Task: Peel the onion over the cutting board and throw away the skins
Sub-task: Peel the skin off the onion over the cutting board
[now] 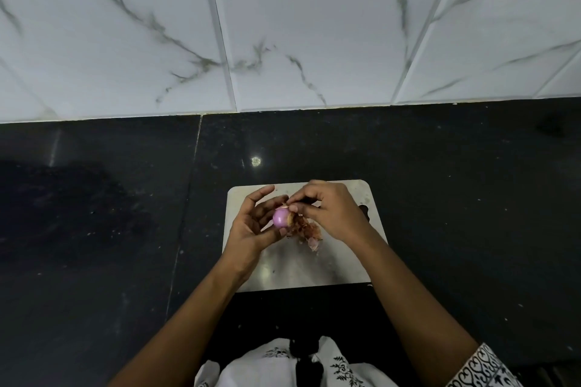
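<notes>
1. Left hand point(251, 228) cups the small round pink-purple onion point(280, 217), with its fingers curled round it from the left.
2. Right hand point(330, 210) is clamped on the brown papery onion skin point(306, 229). Thumb and forefinger pinch it at the onion's top right edge.
3. The skin bunch trails down and right of the onion. Can't tell if its lower end touches the board.
4. The hands are together, fingertips meeting over the onion.
5. The onion is over the far half of the pale rectangular cutting board with rounded corners point(298, 270).
6. The handle cutout point(364, 209) at the board's right edge is partly hidden by the right hand.
7. The board lies flat on the black polished stone countertop point(94, 229), with white grey-veined wall tiles point(283, 41) behind.
8. Bottom edge shows a white garment with black floral print point(267, 364) and a black-and-white patterned sleeve cuff point(484, 367) on the right arm.
</notes>
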